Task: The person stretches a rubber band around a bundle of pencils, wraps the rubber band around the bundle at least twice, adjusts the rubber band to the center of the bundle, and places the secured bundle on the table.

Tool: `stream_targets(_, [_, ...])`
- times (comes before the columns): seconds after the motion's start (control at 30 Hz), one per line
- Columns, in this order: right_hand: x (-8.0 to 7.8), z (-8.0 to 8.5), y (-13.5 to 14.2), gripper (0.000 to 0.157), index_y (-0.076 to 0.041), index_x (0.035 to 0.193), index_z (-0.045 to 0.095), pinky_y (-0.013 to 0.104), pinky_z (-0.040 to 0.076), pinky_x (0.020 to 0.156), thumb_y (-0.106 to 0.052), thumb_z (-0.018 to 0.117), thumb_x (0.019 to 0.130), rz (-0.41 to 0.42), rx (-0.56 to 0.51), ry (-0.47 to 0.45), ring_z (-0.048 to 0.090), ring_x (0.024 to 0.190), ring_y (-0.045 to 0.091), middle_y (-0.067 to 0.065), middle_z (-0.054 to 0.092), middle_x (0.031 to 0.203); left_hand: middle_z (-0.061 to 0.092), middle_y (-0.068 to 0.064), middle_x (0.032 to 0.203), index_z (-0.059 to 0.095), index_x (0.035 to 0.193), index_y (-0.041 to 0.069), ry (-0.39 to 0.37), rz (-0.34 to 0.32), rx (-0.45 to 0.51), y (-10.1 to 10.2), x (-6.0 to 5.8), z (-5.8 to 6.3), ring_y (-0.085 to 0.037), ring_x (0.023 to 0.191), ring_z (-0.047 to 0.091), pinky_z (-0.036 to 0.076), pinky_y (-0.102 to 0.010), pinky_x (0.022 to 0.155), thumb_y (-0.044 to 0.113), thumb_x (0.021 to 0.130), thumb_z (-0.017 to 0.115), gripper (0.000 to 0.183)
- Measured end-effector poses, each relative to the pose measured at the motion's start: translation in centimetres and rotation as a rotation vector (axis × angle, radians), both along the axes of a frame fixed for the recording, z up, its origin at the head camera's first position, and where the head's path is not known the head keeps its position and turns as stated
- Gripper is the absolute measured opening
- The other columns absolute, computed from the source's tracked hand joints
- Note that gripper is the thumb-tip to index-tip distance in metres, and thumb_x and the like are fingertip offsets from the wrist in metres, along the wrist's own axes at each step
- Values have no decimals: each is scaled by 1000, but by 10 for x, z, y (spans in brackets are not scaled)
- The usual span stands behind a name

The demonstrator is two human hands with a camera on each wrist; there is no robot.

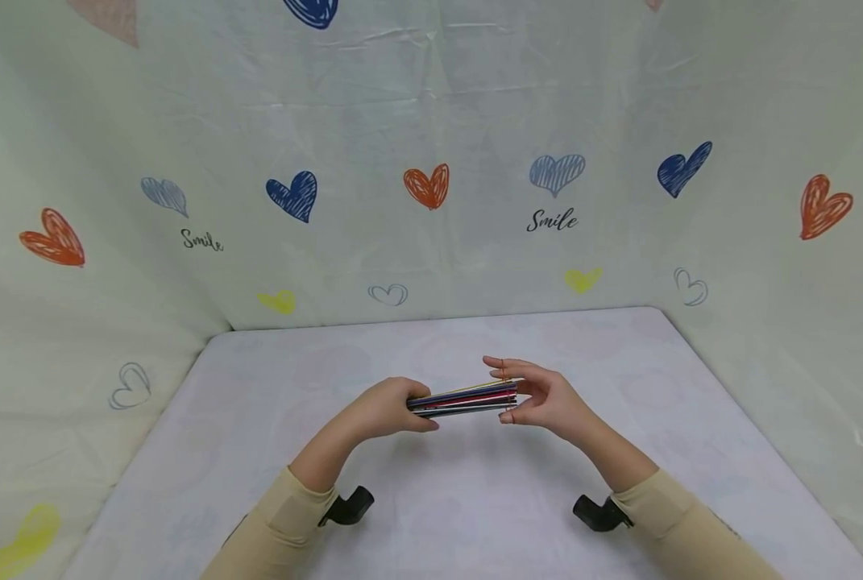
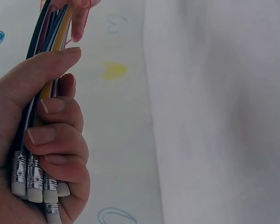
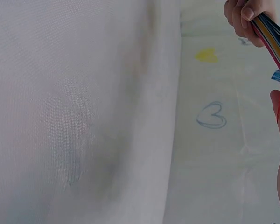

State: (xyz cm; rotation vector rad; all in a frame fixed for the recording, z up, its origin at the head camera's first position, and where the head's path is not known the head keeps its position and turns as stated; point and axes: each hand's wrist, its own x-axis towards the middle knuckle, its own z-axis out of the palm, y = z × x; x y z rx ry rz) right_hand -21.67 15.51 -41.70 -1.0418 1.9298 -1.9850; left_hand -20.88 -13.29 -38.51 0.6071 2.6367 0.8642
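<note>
The left hand (image 1: pixel 389 407) grips a bundle of pencils (image 1: pixel 467 399), its fingers curled round one end and its thumb laid along the shafts. The bundle is held level or nearly so above the middle of the worktop (image 1: pixel 431 499), running from the left hand across to the right hand (image 1: pixel 547 399), and its shafts spread a little towards the right. Dark blue, red, yellow and near-black shafts show. In the left wrist view, white erasers (image 2: pixel 35 195) in silver ferrules (image 2: pixel 34 176) stick out at the heel of the left hand.

The right hand is spread, fingers above and thumb below the right end of the pencils. A thin red band (image 1: pixel 503 370) is stretched over its fingers and thumb; whether the band passes fully round the bundle, I cannot tell. Whether the fingertips touch the shafts is also unclear.

Both arms wear beige sleeves (image 1: pixel 670 515), and a black camera (image 1: pixel 351 507) sits at each wrist. The worktop is pale, with faint coloured patches and soft shadows under the hands. A pale sheet (image 1: pixel 475 97) hangs at the far side and along the left and right, printed with red, blue and yellow hearts and the word "Smile" twice.
</note>
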Motion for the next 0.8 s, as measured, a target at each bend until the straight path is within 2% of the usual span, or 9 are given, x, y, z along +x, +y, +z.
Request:
stream_targets(0.1, [0, 0, -2, 47, -5, 121, 65, 40, 56, 72, 6, 78, 77, -1, -9, -2, 62, 110, 27, 26, 41, 145, 58, 7, 69, 66, 77, 17, 9, -11, 4, 1, 1, 2, -12, 66, 50, 42, -31, 61, 24, 79, 81, 17])
stream_targets(0.27, [0, -1, -1, 46, 4, 120, 62, 39, 56, 72, 6, 78, 77, 16, -10, -18, 62, 107, 27, 29, 41, 143, 59, 8, 69, 66, 77, 17, 23, -23, 9, 2, 4, 4, -12, 65, 50, 42, -31, 60, 24, 80, 80, 16])
stream_targets(0.47, [-1, -6, -1, 51, -1, 127, 60, 38, 56, 76, 8, 76, 79, 84, -61, -16, 62, 106, 23, 22, 48, 141, 59, 10, 67, 67, 77, 18, 63, -43, 24, 4, 6, 7, -10, 62, 49, 42, -29, 58, 22, 81, 80, 14])
stream_targets(0.53, [-2, -8, -2, 54, 1, 130, 56, 37, 56, 77, 9, 74, 80, 95, -70, 1, 63, 104, 22, 20, 50, 140, 58, 10, 67, 67, 78, 17, 79, -43, 30, 5, 6, 7, -9, 62, 49, 41, -28, 58, 22, 81, 80, 14])
stream_targets(0.63, [-2, -10, -4, 53, 3, 130, 55, 36, 55, 78, 9, 73, 81, 73, -50, 14, 65, 102, 22, 17, 56, 134, 58, 10, 67, 68, 78, 16, 86, -36, 38, 6, 6, 8, -9, 62, 49, 41, -27, 57, 22, 80, 80, 14])
stream_targets(0.8, [1, -15, -6, 43, -5, 122, 64, 36, 55, 76, 7, 73, 82, -13, 29, -3, 68, 95, 21, 10, 68, 115, 58, 8, 67, 68, 79, 14, 68, -17, 98, 6, 5, 13, -10, 62, 48, 41, -28, 57, 20, 80, 80, 14])
